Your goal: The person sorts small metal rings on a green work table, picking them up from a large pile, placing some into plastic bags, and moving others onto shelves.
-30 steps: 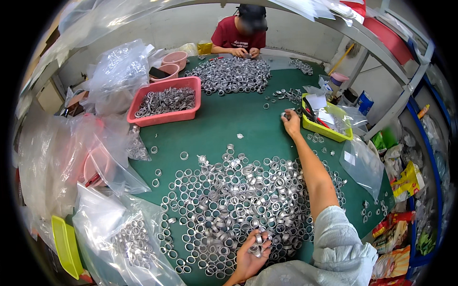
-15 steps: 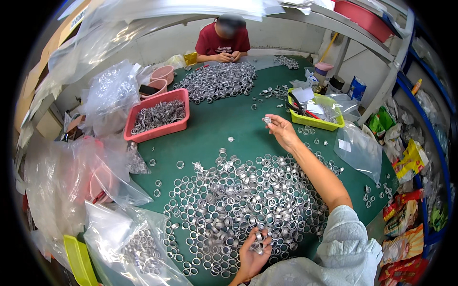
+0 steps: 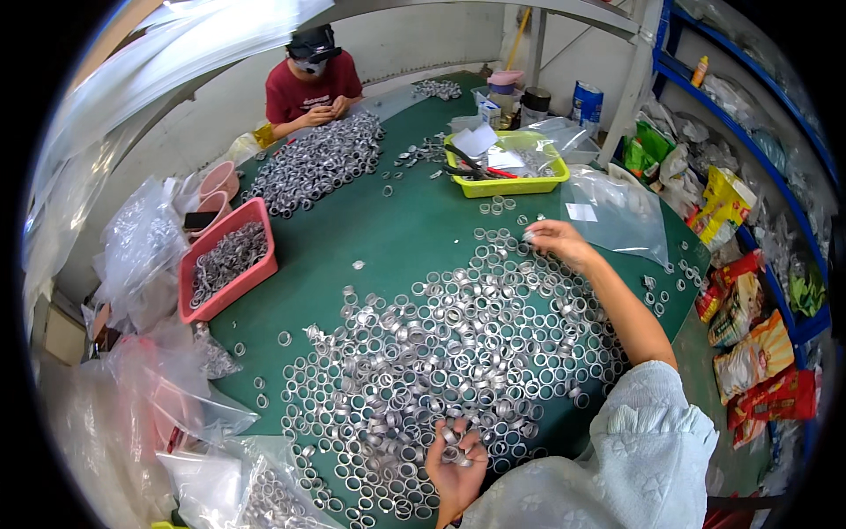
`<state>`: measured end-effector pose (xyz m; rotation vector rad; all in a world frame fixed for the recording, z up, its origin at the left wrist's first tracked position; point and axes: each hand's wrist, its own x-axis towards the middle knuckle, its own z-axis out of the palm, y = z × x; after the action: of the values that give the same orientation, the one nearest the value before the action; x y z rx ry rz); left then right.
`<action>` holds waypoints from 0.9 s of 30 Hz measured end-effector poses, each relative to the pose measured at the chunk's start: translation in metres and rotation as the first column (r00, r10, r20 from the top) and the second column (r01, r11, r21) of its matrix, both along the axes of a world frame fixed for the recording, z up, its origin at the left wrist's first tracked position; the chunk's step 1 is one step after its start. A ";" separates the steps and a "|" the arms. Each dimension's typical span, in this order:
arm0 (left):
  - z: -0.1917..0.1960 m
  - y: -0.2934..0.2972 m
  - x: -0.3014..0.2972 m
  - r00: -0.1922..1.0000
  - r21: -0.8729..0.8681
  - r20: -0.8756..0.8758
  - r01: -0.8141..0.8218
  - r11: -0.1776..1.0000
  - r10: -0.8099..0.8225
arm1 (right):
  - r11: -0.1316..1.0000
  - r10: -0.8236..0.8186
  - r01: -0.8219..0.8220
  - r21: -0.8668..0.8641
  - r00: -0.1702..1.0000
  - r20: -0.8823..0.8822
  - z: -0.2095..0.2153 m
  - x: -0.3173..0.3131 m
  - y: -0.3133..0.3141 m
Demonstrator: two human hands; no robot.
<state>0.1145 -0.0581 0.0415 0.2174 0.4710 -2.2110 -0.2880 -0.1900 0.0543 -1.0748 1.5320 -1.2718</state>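
Observation:
A broad heap of silver metal rings (image 3: 449, 331) is spread over the green table (image 3: 326, 264) in front of me. My left hand (image 3: 456, 467), palm up at the near edge of the heap, has its fingers curled around several metal rings (image 3: 455, 432). At the heap's far right edge, my right hand (image 3: 564, 243) pinches a small silver metal piece (image 3: 529, 236) at its fingertips. Its exact shape is too small to make out. Loose rings (image 3: 498, 238) lie just beside those fingertips.
A red tray (image 3: 271, 256) of metal parts stands at left, among plastic bags (image 3: 141, 238). A yellow-green tray (image 3: 511, 185) with pliers stands far right, near a clear bag (image 3: 617, 212). Across the table, a person (image 3: 313, 79) handles something behind another heap (image 3: 317, 159).
My view has turned right, so the scene sits further left. My right hand has moved from beside the yellow-green tray to the heap's far right edge. My left hand still holds rings.

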 end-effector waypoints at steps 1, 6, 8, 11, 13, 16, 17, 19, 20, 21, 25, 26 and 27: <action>0.001 0.000 -0.001 1.000 0.009 -0.012 0.003 1.000 -0.003 | 0.995 -0.096 0.097 0.016 0.995 -0.028 -0.001 -0.017 0.011; 0.004 -0.001 0.000 0.999 0.053 -0.030 0.014 0.999 -0.012 | 0.925 -0.379 0.372 -0.075 0.905 -0.192 -0.022 -0.086 0.018; 0.003 -0.003 0.000 0.999 0.061 -0.031 0.009 0.998 -0.007 | 0.882 -0.472 0.434 -0.186 0.814 -0.338 -0.033 -0.086 -0.002; 0.002 -0.004 0.001 0.999 0.067 -0.045 0.003 0.998 0.000 | 0.802 -0.586 0.464 -0.377 0.484 -0.650 -0.043 -0.077 -0.043; 0.001 -0.004 0.000 0.999 0.069 -0.044 0.004 0.998 -0.001 | 0.717 -0.652 0.529 -0.454 0.278 -0.706 -0.048 -0.079 -0.065; 0.000 -0.004 -0.002 0.999 0.040 0.039 0.013 0.999 -0.015 | 0.754 -0.487 0.572 -0.323 0.156 -0.860 -0.054 -0.087 -0.072; 0.000 -0.004 -0.004 0.998 0.032 0.061 0.019 0.999 -0.021 | 0.750 -0.438 0.593 -0.293 0.114 -0.892 -0.055 -0.092 -0.072; -0.001 -0.005 -0.006 0.999 0.028 0.033 0.019 0.999 -0.020 | 0.732 -0.526 0.553 -0.397 0.090 -0.846 -0.056 -0.091 -0.065; -0.001 -0.004 -0.004 1.000 0.035 0.014 0.000 0.999 0.000 | 0.741 -0.545 0.514 -0.432 0.085 -0.834 -0.052 -0.077 -0.059; 0.000 -0.004 -0.003 1.000 0.041 -0.005 -0.018 0.999 0.019 | 0.746 -0.565 0.473 -0.468 0.080 -0.821 -0.047 -0.063 -0.051; -0.002 0.000 -0.001 1.000 -0.013 0.009 -0.011 1.000 0.011 | 0.943 -0.331 0.174 -0.284 0.590 -0.737 -0.022 -0.007 -0.003; -0.004 0.001 0.001 0.999 -0.013 0.039 -0.011 1.000 0.012 | 0.978 -0.198 0.080 -0.194 0.659 -0.726 -0.006 0.025 0.013; -0.007 0.004 0.001 0.997 0.004 0.074 -0.018 1.000 0.018 | 0.999 -0.034 0.011 -0.038 0.758 -0.651 0.014 0.056 0.029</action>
<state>0.1157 -0.0539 0.0347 0.2951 0.4361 -2.1764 -0.2323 -0.1606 0.0680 -1.6433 2.0404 -0.9713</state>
